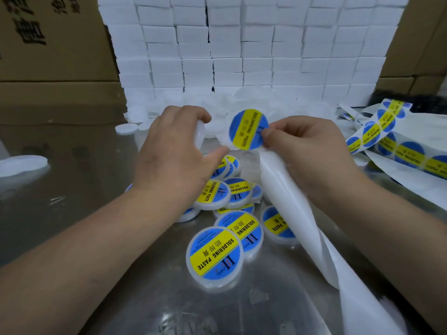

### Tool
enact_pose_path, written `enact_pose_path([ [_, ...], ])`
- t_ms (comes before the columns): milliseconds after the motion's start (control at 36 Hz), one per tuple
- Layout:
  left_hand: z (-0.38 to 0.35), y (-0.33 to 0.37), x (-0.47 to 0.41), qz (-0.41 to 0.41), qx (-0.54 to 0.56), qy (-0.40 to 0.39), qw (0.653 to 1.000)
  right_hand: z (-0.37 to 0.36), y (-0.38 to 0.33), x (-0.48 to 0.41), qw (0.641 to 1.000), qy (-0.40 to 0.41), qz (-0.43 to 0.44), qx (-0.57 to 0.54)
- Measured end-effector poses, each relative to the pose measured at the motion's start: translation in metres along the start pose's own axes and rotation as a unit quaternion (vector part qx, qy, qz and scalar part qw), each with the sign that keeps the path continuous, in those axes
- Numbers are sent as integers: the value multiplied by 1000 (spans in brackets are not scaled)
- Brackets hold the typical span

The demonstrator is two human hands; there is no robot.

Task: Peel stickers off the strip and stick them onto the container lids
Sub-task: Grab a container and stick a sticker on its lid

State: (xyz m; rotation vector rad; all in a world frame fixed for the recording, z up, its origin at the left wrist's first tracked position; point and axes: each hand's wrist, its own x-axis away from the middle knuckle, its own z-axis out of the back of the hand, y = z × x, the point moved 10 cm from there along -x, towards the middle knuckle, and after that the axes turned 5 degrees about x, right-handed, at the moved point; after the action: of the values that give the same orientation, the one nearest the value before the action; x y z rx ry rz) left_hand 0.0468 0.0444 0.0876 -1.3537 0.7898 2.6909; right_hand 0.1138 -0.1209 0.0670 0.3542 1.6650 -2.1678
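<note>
Blue-yellow "SOLDERING PASTE" sticker (246, 129) pinched in grip of right hand (307, 151); left hand (174, 151) grips white lid (200, 135).

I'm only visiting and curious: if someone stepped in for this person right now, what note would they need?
Left hand grips a plain white plastic lid.
Right hand pinches a round blue-and-yellow sticker, the empty white backing strip trailing below it.
Done: a pile of labelled lids on the shiny metal table.
Left: stick this one on, then continue; unpeeled sticker strip lies at right, bare white lids heaped behind.
</note>
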Motion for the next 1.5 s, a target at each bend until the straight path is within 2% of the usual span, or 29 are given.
enact_pose_path([
  [56,-2,-12,-1,38,4,0,999,12,1,-3,999,40,-5,-22],
  [111,-5,-28,-3,121,92,0,988,20,-1,-4,997,59,-3,-39],
  [139,-9,-37,-1,179,164,-4,970,19,-3,-4,997,53,-2,-53],
  [194,-21,-49,4,286,331,-9,899,8,-3,-3,997,14,-5,-77],
  [250,-30,-51,8,336,440,-11,833,-10,-2,1,996,-51,-13,-77],
  [333,-32,-54,14,376,497,-9,782,-27,-3,6,989,-124,-9,-81],
  [417,-38,-57,18,404,519,-25,753,-30,-5,8,984,-141,-4,-106],
  [500,-45,-58,18,412,511,-32,754,-32,-9,10,979,-158,0,-128],
  [639,-52,-55,16,405,543,-10,735,-35,-8,11,976,-173,-6,-133],
  [806,-61,-44,17,375,569,-73,728,-36,-4,10,978,-176,-20,-113],
  [1000,-58,-34,15,356,629,-73,688,-40,0,12,974,-202,-42,-93],
  [1167,-58,-29,15,333,642,-97,684,-43,2,12,968,-217,-61,-111],
  [1361,-56,-26,13,297,627,-103,713,-47,3,13,967,-225,-59,-106],
  [1500,-57,-26,13,285,622,-106,721,-48,3,13,966,-226,-65,-109],
])
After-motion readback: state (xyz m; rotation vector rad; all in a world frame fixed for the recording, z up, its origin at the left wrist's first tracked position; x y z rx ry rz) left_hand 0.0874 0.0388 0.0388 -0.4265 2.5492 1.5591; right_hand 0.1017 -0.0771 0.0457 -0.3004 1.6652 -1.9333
